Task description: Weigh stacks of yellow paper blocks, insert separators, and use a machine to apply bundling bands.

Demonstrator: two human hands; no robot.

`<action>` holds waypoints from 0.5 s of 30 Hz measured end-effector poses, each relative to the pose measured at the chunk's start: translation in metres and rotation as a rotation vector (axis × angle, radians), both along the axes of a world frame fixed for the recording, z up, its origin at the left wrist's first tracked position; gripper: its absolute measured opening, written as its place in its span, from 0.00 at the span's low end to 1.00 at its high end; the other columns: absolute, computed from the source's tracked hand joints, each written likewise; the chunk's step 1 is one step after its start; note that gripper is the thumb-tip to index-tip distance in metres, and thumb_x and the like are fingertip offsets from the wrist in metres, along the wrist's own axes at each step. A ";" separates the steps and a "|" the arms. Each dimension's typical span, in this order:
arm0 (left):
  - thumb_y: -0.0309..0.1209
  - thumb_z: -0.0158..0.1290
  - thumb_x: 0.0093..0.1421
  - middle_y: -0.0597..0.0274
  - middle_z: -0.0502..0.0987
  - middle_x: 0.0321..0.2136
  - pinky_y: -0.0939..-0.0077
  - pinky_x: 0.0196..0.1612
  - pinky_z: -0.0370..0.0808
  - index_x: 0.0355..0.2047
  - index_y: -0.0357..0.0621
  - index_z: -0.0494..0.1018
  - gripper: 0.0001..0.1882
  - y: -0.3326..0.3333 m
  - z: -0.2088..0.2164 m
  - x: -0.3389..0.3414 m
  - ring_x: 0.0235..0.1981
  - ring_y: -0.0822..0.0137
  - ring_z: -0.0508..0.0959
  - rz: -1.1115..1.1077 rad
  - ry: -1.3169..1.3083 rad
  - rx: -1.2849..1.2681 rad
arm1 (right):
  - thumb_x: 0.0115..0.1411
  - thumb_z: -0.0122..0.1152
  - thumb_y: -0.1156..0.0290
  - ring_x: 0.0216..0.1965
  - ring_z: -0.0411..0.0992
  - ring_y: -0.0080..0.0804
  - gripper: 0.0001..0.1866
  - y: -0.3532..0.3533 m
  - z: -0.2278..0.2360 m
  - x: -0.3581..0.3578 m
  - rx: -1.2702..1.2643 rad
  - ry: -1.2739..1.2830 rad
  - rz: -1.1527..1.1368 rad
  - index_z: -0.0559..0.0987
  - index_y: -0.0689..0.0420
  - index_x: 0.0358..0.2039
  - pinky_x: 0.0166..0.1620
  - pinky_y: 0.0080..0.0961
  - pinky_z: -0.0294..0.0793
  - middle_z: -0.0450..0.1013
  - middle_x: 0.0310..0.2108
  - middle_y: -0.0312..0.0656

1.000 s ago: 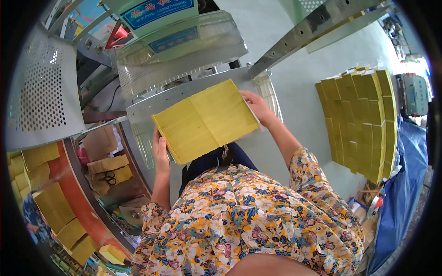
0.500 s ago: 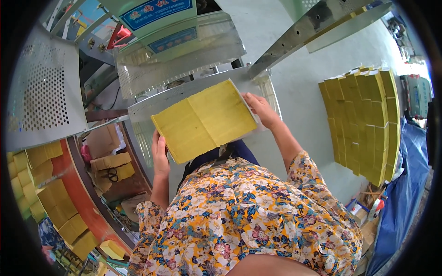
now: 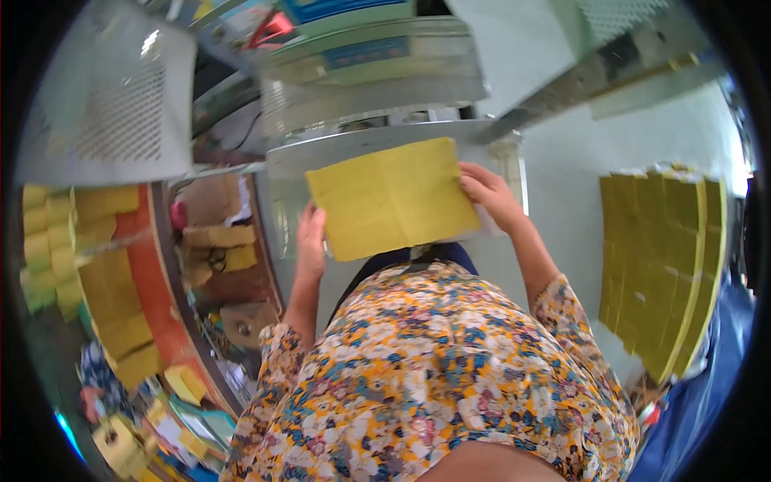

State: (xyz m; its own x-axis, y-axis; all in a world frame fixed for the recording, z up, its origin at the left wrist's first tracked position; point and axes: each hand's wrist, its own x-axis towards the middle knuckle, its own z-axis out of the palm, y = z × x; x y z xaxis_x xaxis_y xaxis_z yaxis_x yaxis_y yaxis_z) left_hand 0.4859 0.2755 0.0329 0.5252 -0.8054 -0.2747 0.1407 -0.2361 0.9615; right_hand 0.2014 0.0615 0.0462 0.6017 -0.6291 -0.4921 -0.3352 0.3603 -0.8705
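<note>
A stack of yellow paper with a faint crease down its middle is held level in front of my body. My left hand presses against its left edge, fingers along the side. At the opposite edge, my right hand grips near the far right corner, its thumb side toward the paper. The stack's underside is hidden. Just beneath and beyond it lies the grey metal table of a machine, which has a clear plastic guard at the back.
Yellow paper bundles are piled in a tall block on the right. A metal bar slants across the upper right. To the left are a perforated panel, a shelf with scissors, and more yellow bundles beside a red surface.
The whole view has shifted, so the surroundings appear farther right. Both hands still hold the paper stack, which now looks turned to lie more squarely across my front.
</note>
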 end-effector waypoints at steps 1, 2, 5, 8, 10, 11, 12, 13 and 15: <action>0.36 0.42 0.69 0.59 0.73 0.49 0.74 0.55 0.66 0.55 0.36 0.67 0.21 0.005 -0.009 0.006 0.51 0.68 0.72 -0.004 0.036 -0.010 | 0.65 0.54 0.57 0.46 0.71 0.23 0.25 0.006 0.001 0.004 0.007 -0.032 -0.030 0.71 0.56 0.59 0.46 0.23 0.70 0.75 0.48 0.37; 0.37 0.42 0.69 0.60 0.73 0.49 0.76 0.54 0.66 0.55 0.36 0.67 0.21 0.008 -0.013 0.013 0.51 0.69 0.72 -0.020 0.078 -0.021 | 0.64 0.55 0.57 0.44 0.71 0.22 0.25 0.012 0.004 0.008 0.014 -0.058 -0.074 0.72 0.57 0.57 0.44 0.22 0.70 0.75 0.47 0.37; 0.40 0.43 0.69 0.60 0.73 0.49 0.76 0.51 0.69 0.57 0.38 0.67 0.22 0.015 -0.012 0.014 0.51 0.69 0.72 0.048 0.117 0.007 | 0.64 0.54 0.58 0.45 0.71 0.23 0.24 0.019 0.006 0.014 -0.028 -0.027 -0.074 0.72 0.57 0.57 0.45 0.22 0.70 0.75 0.47 0.38; 0.41 0.44 0.69 0.60 0.74 0.49 0.74 0.46 0.72 0.59 0.41 0.66 0.23 0.011 0.001 0.010 0.51 0.70 0.72 0.155 0.201 -0.010 | 0.64 0.54 0.59 0.46 0.71 0.23 0.24 0.018 -0.001 0.012 -0.036 -0.026 -0.072 0.73 0.57 0.57 0.45 0.21 0.69 0.75 0.47 0.37; 0.41 0.46 0.68 0.60 0.74 0.49 0.74 0.44 0.73 0.59 0.41 0.66 0.24 0.007 0.012 0.013 0.50 0.70 0.73 0.157 0.183 0.023 | 0.64 0.54 0.58 0.45 0.71 0.22 0.24 0.019 0.001 0.013 -0.029 -0.017 -0.071 0.73 0.57 0.57 0.45 0.20 0.69 0.75 0.46 0.36; 0.40 0.48 0.67 0.60 0.74 0.49 0.74 0.42 0.74 0.60 0.42 0.66 0.24 0.006 0.013 0.015 0.49 0.70 0.74 0.147 0.162 0.052 | 0.64 0.54 0.58 0.44 0.71 0.21 0.24 0.019 0.001 0.012 -0.026 -0.010 -0.081 0.74 0.58 0.56 0.44 0.19 0.68 0.75 0.45 0.35; 0.40 0.48 0.67 0.60 0.74 0.49 0.74 0.42 0.74 0.60 0.42 0.66 0.24 0.004 0.010 0.016 0.49 0.70 0.74 0.154 0.168 0.056 | 0.64 0.54 0.58 0.44 0.71 0.21 0.24 0.018 -0.002 0.010 -0.022 -0.004 -0.074 0.74 0.58 0.56 0.44 0.19 0.68 0.75 0.45 0.35; 0.39 0.50 0.66 0.60 0.75 0.48 0.75 0.42 0.74 0.59 0.41 0.67 0.24 0.001 0.007 0.019 0.47 0.71 0.75 0.118 0.104 0.062 | 0.64 0.54 0.58 0.42 0.70 0.20 0.24 0.017 -0.006 0.010 -0.029 -0.008 -0.087 0.74 0.58 0.56 0.42 0.18 0.67 0.75 0.43 0.34; 0.38 0.52 0.65 0.60 0.76 0.47 0.77 0.41 0.74 0.58 0.39 0.68 0.24 0.001 0.004 0.020 0.44 0.71 0.76 0.086 0.044 0.072 | 0.64 0.54 0.58 0.40 0.69 0.18 0.24 0.021 -0.006 0.009 -0.031 -0.008 -0.094 0.74 0.59 0.55 0.40 0.17 0.66 0.74 0.41 0.33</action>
